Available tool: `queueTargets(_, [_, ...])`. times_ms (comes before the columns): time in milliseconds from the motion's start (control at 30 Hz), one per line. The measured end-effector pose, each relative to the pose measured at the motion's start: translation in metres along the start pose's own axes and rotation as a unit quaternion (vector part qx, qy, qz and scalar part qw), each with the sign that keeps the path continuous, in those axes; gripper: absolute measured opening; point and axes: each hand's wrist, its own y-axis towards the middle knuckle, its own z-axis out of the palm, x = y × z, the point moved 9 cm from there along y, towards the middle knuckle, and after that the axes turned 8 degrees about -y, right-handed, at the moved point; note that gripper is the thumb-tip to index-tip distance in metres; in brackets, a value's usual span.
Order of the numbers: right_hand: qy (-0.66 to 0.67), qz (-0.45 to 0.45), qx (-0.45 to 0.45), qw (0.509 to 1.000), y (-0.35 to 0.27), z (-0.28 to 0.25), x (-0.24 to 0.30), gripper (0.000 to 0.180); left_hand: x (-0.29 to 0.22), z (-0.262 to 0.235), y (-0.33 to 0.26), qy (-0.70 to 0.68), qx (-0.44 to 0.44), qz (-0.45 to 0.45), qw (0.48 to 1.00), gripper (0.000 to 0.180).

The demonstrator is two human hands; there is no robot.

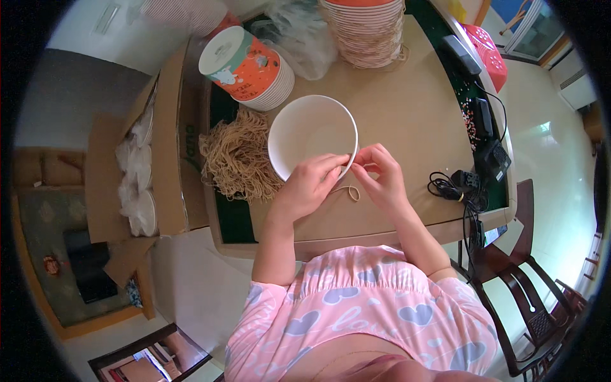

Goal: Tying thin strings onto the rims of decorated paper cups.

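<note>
The fingers (340, 167) of the left hand (309, 188) pinch the near rim of a white paper bowl (305, 130), thumb and forefinger closed on its edge. The right hand (382, 178) sits just beside it, its fingertips pressed together on what looks like a thin rubber band (349, 191), whose loop hangs down and rests on the tabletop (407, 114) between the two hands. Whether the band is already hooked over the rim is too fine to tell.

The bowl stands upright and empty near the middle of the tabletop. Just to its left lies a loose heap of tan rubber bands (237, 156). Behind the heap a stack of printed orange bowls (251, 70) lies tipped on its side; a taller stack of bowls (369, 28) stands at the far edge, beside a clear plastic bag (296, 35). An open cardboard box (156, 153) holding white lids stands off the left edge. Black cables and a charger (468, 181) lie to the right.

The step in hand seems to be fitting a band to the bowl's rim; stretching it around would call for the left hand to keep the bowl steady while the right pulls the loop wide.
</note>
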Motion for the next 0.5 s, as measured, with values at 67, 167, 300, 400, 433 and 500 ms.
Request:
queueTargets(67, [-0.002, 0.006, 0.004, 1.0, -0.002, -0.001, -0.005, 0.008, 0.001, 0.003, 0.003, -0.02, -0.012, -0.025, 0.999, 0.023])
queueTargets(167, [0.004, 0.017, -0.01, 1.0, -0.004, 0.0, -0.011, 0.008, 0.005, 0.006, 0.007, 0.049, -0.045, -0.055, 0.996, 0.013])
queueTargets(300, [0.042, 0.058, -0.006, 0.997, -0.008, 0.001, -0.029, 0.008, 0.0, 0.009, 0.009, 0.101, -0.046, -0.044, 0.993, 0.01])
queueTargets(400, [0.039, 0.098, -0.016, 0.994, -0.015, -0.004, -0.018, 0.007, 0.0, 0.003, 0.007, 0.093, -0.082, -0.042, 0.991, 0.008])
queueTargets(433, [0.033, 0.094, -0.011, 0.995, -0.019, -0.003, -0.01, 0.007, 0.007, -0.003, 0.003, 0.052, -0.119, -0.053, 0.99, 0.007])
queueTargets(500, [-0.079, -0.044, 0.006, 0.996, -0.029, -0.001, 0.038, 0.01, 0.012, -0.009, -0.001, -0.048, -0.145, -0.079, 0.985, 0.004])
